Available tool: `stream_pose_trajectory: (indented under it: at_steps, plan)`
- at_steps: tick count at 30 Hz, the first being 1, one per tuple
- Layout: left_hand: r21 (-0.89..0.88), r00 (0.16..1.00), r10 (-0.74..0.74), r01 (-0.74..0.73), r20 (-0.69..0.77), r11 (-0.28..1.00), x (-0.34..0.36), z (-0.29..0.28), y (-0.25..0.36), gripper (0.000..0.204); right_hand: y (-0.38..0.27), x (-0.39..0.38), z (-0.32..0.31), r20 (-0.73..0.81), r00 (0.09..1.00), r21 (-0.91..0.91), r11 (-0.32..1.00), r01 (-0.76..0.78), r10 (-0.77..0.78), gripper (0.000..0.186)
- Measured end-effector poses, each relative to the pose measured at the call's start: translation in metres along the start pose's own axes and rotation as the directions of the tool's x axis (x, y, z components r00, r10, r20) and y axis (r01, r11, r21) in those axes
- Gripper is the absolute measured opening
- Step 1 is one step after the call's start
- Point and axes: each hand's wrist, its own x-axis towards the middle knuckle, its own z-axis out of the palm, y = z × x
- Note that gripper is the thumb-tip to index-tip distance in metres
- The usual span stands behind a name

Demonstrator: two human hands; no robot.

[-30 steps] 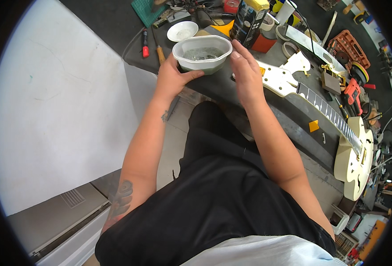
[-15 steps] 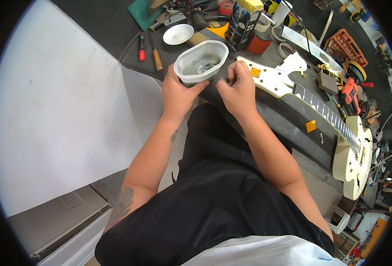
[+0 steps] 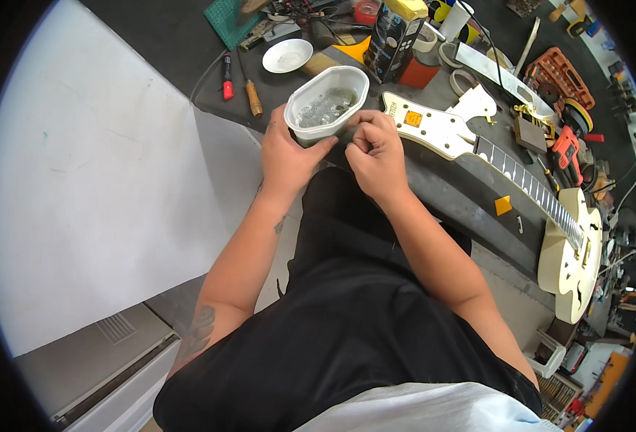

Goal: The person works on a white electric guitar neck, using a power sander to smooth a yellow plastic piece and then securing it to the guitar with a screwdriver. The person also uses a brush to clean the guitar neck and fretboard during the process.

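My left hand (image 3: 291, 160) is wrapped round an oval white plastic tub (image 3: 319, 133), its thumb along the near side. Cloudy greenish-grey liquid with froth (image 3: 325, 109) lies in the tilted tub. My right hand (image 3: 377, 155) is closed, knuckles up, close by the tub's right side. One of its fingers reaches toward the tub wall; whether it touches is unclear, and anything in the curled fingers is hidden. Just right of that hand lies the headstock of a cream electric guitar (image 3: 433, 131), whose body rests at the far right.
Beyond the tub sit a white saucer (image 3: 287, 56), a brush (image 3: 325, 60) and a dark box (image 3: 392, 43). A wooden-handled tool (image 3: 254, 101) and a red-tipped tool (image 3: 228, 79) lie to its left. A white panel (image 3: 109, 187) fills the left; a red power tool (image 3: 567, 150) lies right.
My right hand has come slightly left and down, nearer the tub, with a finger now stretched toward its side. My left hand still holds the tub; the liquid's surface looks different.
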Motion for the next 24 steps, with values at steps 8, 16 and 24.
stream_pose_trajectory:
  at_steps: [8,16,24]
  plan:
    - [0.004,1.000,-0.003,0.003,-0.006,1.000,-0.002,0.001,0.004,0.073,-0.009,-0.004,-0.003,0.096,0.976,-0.072,0.980,-0.187,0.194,0.018]
    - [0.002,1.000,0.029,-0.029,-0.013,1.000,-0.003,0.003,-0.002,0.075,0.015,-0.005,0.004,0.007,1.000,0.058,0.998,-0.027,0.026,0.020]
    - [0.042,0.998,0.062,-0.061,-0.020,0.997,-0.004,0.004,0.000,0.074,-0.011,-0.002,0.004,0.019,0.982,-0.034,0.982,-0.185,0.186,0.013]
